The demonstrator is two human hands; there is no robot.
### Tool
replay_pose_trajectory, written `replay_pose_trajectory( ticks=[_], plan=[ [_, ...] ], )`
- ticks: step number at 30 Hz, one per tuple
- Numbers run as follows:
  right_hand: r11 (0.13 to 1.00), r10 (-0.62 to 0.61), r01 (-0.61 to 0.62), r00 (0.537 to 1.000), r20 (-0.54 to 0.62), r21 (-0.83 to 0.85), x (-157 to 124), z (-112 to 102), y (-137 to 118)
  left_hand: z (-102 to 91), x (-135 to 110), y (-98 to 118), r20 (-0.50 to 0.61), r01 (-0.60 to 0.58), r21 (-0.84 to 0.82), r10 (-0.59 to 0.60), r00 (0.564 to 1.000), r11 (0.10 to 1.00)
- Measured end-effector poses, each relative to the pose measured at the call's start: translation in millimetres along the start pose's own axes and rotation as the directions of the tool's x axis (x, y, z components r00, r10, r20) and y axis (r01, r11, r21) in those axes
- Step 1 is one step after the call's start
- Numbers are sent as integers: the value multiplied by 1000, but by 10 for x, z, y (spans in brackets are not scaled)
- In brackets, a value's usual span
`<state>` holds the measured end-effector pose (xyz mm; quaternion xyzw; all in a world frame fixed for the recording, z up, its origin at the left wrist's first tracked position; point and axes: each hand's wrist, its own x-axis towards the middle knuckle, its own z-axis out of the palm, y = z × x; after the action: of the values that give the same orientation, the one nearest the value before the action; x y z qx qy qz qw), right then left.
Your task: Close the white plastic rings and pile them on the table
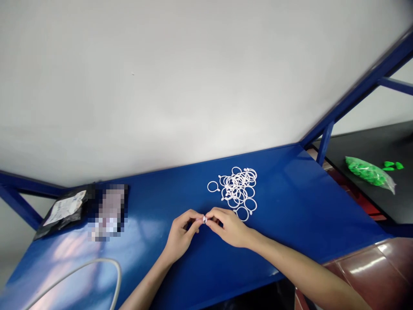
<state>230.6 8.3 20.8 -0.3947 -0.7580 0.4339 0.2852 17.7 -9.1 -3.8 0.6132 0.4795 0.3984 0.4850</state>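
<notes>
My left hand (182, 234) and my right hand (228, 226) meet fingertip to fingertip above the blue tabletop. Between their pinched fingers is a small white piece (204, 220), mostly covered, so its exact kind does not show. Just beyond my right hand lies a loose pile of white plastic rings with small eyelets, like curtain rings (237, 187). One separate white ring (213, 186) rests to the left of the pile. The nearest ring (242, 213) of the pile lies close to my right knuckles.
On the blue table (155, 193), a black parcel bag (66, 209) with a label lies at the left beside a pixelated item (111, 209). A white cable (118, 275) loops at the front left. Rightward, a dark table (380, 142) holds a bag of green pieces (368, 172).
</notes>
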Motion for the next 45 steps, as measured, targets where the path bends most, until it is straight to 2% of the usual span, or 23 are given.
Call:
replay_pose_trajectory(
  ticks=[13,18,24,29,35,42,45],
  plan=[
    [996,-83,83,996,-33,-19,2,-5,0,2,-5,5,-35,-66,5,66,997,998],
    [995,-94,92,995,-45,-35,7,2,34,-2,-5,-15,-48,-58,-22,57,997,998],
    [990,-115,110,992,-46,-90,4,16,78,-11,8,-12,-22,-97,70,98,995,993],
    [974,-185,171,979,-85,-152,10,78,121,-3,31,-14,0,-106,107,107,994,989],
    [943,-268,235,956,-120,-234,8,139,146,23,27,-25,-21,-109,82,111,994,991],
    [935,-290,262,953,-88,-238,11,115,183,6,64,-27,26,-115,43,114,993,992],
    [909,-335,299,939,-79,-291,9,116,190,-13,82,-9,65,-134,46,130,989,990]
  ],
)
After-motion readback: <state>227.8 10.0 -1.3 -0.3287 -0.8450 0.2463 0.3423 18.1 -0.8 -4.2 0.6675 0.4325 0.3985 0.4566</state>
